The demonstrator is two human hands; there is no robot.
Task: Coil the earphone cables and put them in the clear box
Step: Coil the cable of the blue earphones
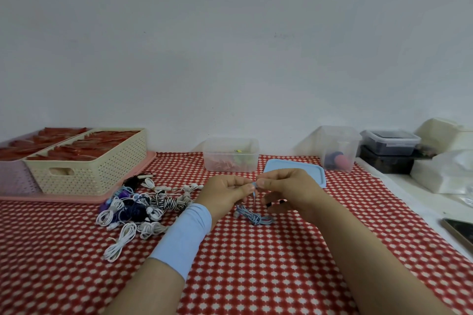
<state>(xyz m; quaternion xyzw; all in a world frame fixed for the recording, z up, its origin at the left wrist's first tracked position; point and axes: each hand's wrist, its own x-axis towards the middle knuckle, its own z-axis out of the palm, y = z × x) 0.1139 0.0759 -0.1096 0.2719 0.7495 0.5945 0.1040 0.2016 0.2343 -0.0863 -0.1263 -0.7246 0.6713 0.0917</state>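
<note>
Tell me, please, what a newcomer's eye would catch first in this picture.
At the centre, the left hand and the right hand pinch one end of a pale blue earphone cable; the rest lies on the red checked cloth. To their left sits a heap of earphones; behind stands the open clear box.
</note>
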